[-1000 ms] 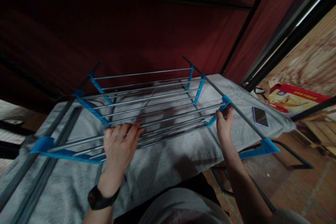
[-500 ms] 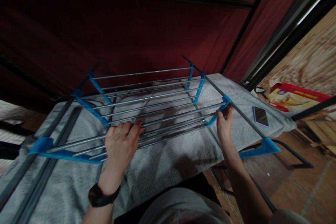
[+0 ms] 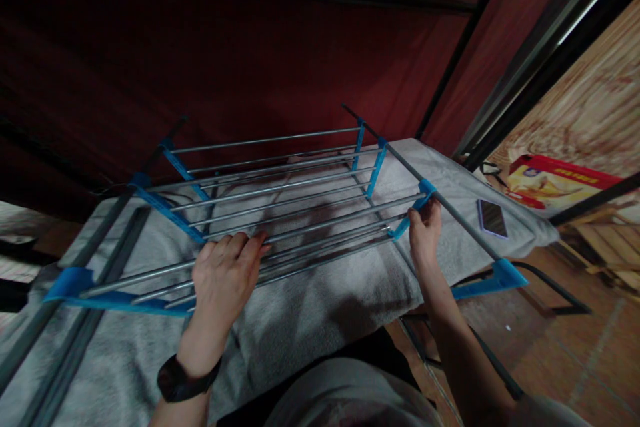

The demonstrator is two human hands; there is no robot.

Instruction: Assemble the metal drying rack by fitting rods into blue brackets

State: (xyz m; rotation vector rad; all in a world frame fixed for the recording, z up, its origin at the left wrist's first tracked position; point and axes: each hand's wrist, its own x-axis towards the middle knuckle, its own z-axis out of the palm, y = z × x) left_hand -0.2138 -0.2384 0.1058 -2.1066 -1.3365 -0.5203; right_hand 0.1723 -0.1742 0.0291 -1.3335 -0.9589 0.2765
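Note:
A rack of grey metal tubes with blue plastic brackets lies on a grey towel-like cloth. My left hand is closed over a metal tube of the nearer shelf; its fingertips curl out of sight behind the tube. At the other end, my right hand grips a blue bracket where the tubes meet it, thumb on the near side. Another blue bracket sits lower on the right side pole. The left end of the tubes meets a large blue bracket.
A phone lies on the cloth at right. Beyond it are a red and yellow box and a wooden stool-like piece. Dark red fabric hangs behind the rack, with black frame bars around it.
The whole view has shifted slightly, so rack and hands appear a little further left. Both hands keep their hold on the same parts of the rack.

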